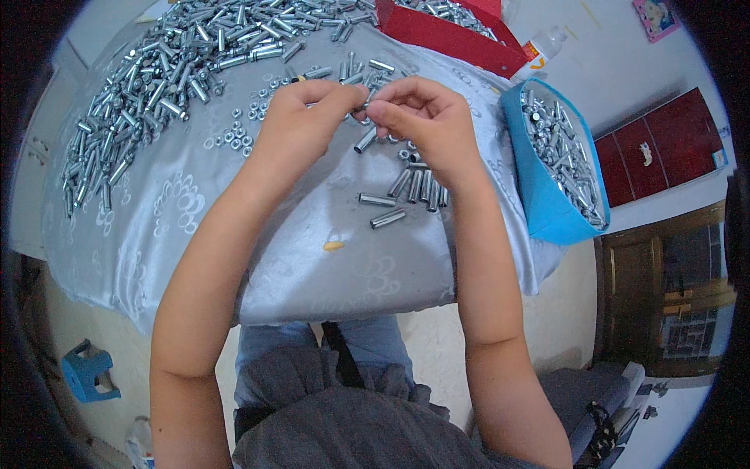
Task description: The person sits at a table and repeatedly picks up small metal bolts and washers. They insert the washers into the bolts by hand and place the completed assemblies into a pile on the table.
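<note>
your left hand [301, 125] and right hand [433, 129] meet over the tablecloth [117, 258], fingers curled in and tips nearly together, likely for fine control, but they cover their own grip, so i can't tell how tightly they close or on what. loose nuts [235, 141] lie beside your left hand and metal sleeves [378, 200] on your side of the right, probably for short reaches, while the blue bin's [547, 199] walls keep its metal pieces [558, 144] together.

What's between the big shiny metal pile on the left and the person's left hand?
Small silvery nuts lie there, scattered on the patterned cloth between the metal pile and the left hand, as the head view shows.
</note>
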A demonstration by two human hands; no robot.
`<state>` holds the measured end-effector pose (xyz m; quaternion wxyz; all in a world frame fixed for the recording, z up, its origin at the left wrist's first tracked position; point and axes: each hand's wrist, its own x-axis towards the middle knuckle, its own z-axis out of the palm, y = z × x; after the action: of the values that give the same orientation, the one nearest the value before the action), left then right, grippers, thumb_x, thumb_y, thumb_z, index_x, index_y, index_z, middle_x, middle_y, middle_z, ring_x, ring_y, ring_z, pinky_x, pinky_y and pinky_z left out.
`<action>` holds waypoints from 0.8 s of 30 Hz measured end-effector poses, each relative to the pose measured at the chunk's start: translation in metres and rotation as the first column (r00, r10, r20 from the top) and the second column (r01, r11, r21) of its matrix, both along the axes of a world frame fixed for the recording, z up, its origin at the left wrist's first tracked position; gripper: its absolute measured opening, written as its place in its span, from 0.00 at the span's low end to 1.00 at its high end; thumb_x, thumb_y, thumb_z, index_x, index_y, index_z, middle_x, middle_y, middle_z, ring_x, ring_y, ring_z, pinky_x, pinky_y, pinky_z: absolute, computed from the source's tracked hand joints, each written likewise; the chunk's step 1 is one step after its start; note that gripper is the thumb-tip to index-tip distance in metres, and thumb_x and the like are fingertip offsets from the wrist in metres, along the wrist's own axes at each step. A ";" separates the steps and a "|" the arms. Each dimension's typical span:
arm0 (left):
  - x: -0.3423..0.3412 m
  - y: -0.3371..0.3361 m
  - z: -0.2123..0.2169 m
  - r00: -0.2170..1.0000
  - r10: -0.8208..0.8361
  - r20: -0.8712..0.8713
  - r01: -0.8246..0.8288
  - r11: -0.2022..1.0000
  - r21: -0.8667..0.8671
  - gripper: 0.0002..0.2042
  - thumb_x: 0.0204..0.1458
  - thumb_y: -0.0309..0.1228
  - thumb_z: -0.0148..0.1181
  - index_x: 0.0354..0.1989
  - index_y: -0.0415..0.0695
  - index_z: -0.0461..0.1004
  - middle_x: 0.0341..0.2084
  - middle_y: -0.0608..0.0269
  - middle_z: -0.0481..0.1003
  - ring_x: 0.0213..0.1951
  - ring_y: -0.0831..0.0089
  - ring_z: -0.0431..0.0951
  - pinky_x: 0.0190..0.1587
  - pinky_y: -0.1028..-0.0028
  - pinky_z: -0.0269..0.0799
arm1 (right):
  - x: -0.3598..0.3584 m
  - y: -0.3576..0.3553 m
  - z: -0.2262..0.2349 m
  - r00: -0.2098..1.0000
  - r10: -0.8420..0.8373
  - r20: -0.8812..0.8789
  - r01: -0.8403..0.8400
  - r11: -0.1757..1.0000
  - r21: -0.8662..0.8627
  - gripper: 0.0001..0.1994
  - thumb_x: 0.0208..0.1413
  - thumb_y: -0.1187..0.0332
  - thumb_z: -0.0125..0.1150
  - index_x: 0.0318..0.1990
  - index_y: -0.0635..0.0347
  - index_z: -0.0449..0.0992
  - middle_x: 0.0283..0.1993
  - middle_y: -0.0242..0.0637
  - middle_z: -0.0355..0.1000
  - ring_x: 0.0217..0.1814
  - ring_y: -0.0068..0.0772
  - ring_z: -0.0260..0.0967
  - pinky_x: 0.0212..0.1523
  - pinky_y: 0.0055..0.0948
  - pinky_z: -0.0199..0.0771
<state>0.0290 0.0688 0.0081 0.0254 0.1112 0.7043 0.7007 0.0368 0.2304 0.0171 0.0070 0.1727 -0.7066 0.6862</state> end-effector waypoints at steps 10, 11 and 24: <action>0.002 -0.001 0.004 0.973 -0.118 0.201 0.087 0.984 0.155 0.08 0.44 0.34 0.52 0.22 0.43 0.71 0.09 0.76 0.56 0.11 0.86 0.52 0.14 0.82 0.45 | 0.001 0.000 -0.004 0.986 -0.066 -0.152 0.083 0.990 0.113 0.06 0.42 0.74 0.62 0.29 0.66 0.75 0.28 0.35 0.73 0.32 0.20 0.69 0.33 0.17 0.68; 0.000 -0.002 0.003 0.965 -0.144 0.218 0.103 0.976 0.191 0.08 0.44 0.34 0.52 0.21 0.43 0.71 0.09 0.76 0.56 0.11 0.86 0.51 0.14 0.82 0.45 | 0.001 -0.001 -0.005 0.984 -0.080 -0.162 0.100 0.988 0.115 0.06 0.42 0.74 0.62 0.29 0.65 0.75 0.28 0.34 0.73 0.31 0.19 0.69 0.33 0.17 0.68; 0.004 0.003 0.006 0.899 -0.317 0.302 0.177 0.894 0.410 0.12 0.48 0.37 0.52 0.18 0.48 0.60 0.10 0.78 0.49 0.12 0.86 0.47 0.14 0.81 0.41 | 0.001 -0.006 -0.005 0.990 -0.076 -0.118 0.077 0.997 0.006 0.07 0.42 0.75 0.62 0.30 0.65 0.74 0.28 0.31 0.72 0.29 0.15 0.66 0.30 0.14 0.65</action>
<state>0.0327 0.0717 0.0139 0.2231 0.0734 0.5210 0.8206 0.0382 0.2242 0.0123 0.0741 0.1859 -0.7145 0.6704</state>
